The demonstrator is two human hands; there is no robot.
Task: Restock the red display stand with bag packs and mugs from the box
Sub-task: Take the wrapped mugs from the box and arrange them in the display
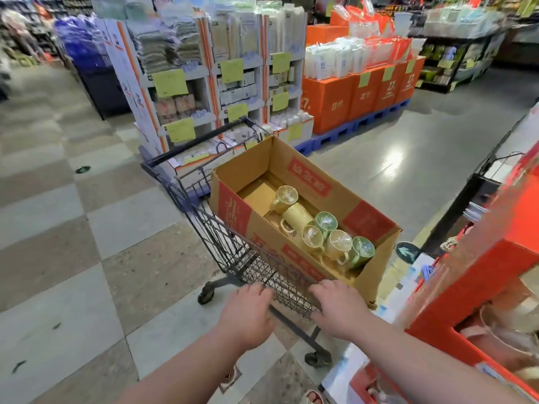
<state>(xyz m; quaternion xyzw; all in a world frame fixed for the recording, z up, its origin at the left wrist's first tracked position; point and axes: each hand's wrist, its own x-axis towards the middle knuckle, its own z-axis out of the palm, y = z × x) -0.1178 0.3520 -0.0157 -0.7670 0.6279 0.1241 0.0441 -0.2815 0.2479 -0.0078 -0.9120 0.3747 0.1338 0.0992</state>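
A brown cardboard box (361,217) with red printing sits across a wire shopping cart (233,252) in a shop aisle. Inside it lie several wrapped mugs (323,231), some yellow, some green. My left hand (248,310) and my right hand (339,307) both rest at the cart's near rail, fingers bent over it. The red display stand (478,275) rises at the right edge, blurred. No bag packs show in the box.
Ahead stands a white shelf display (221,83) with yellow price tags. Orange boxes (358,94) on blue pallets sit behind it to the right. Open grey floor (379,170) lies between cart and pallets. Checkered floor stretches to the left.
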